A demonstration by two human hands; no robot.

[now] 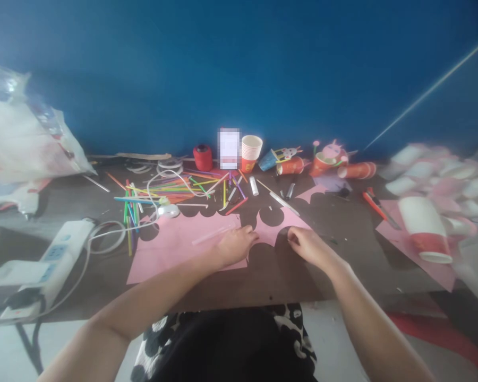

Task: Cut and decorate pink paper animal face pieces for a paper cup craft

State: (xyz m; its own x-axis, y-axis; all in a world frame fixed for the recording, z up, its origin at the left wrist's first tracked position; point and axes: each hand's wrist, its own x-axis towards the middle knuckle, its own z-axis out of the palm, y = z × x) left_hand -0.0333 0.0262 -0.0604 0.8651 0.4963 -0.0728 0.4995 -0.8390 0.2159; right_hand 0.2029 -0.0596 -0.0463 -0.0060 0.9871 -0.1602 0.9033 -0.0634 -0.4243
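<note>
My left hand (239, 245) rests over the right end of a large pink paper sheet (171, 249), fingers curled and closed. A translucent strip (213, 235) lies on that sheet beside the wrist. Just right of it is a pink paper piece (269, 231) with round cut-outs along its edges; my left fingertips touch its left side. At the piece's lower right edge, my right hand (308, 245) has thumb and fingers pinched together. Whatever is between the fingers of either hand is too small or hidden to make out.
Coloured sticks (171, 188), a glue stick (254, 186), a utility knife (376, 206), a red spool (202, 157) and paper cups (251, 151) lie beyond the hands. A power strip (59, 254) with cables is at left, a cup pile (434, 175) at right.
</note>
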